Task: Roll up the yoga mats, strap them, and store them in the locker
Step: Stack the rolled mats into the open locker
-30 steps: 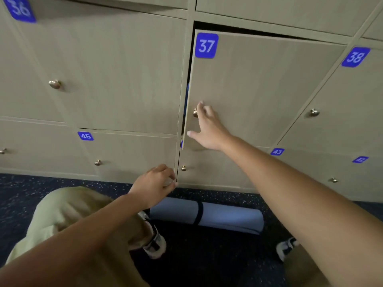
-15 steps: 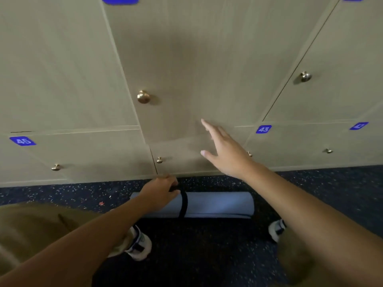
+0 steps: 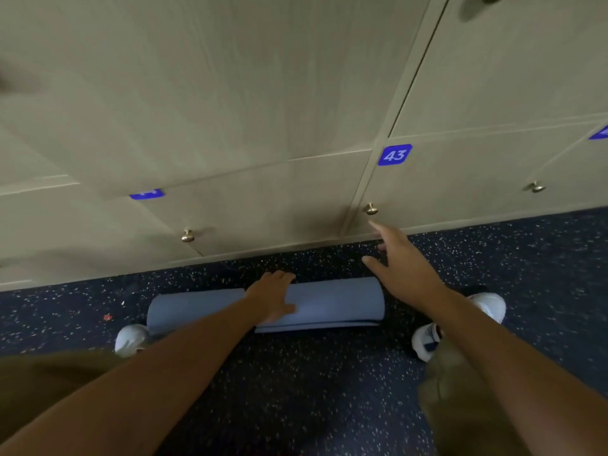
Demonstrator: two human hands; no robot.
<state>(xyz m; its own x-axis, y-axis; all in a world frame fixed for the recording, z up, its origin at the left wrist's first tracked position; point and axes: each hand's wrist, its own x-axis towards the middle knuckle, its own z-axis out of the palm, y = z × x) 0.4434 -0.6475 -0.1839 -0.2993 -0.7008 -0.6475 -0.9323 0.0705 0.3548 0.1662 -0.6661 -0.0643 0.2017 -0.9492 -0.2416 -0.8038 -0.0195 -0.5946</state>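
A rolled blue yoga mat [image 3: 339, 304] lies on the dark speckled floor, just in front of the bottom row of lockers. My left hand [image 3: 273, 296] grips its middle, fingers over the far side and thumb on the near face, and hides the strap. My right hand [image 3: 399, 263] hovers open with fingers spread above the mat's right end, close below the brass knob [image 3: 371, 209] of locker 43 [image 3: 460, 179]. The big beige locker door [image 3: 230, 93] that I was handling fills the upper middle of the view.
Beige locker fronts with brass knobs [image 3: 188, 236] form a wall straight ahead. My white shoes [image 3: 131, 339] [image 3: 488, 306] stand at either end of the mat. A small red scrap [image 3: 107, 317] lies on the floor [image 3: 296, 390] at the left.
My head has tilted down toward the floor. My right hand left the locker door and dropped to the mat's right end. My left hand has closed over the middle of the mat.
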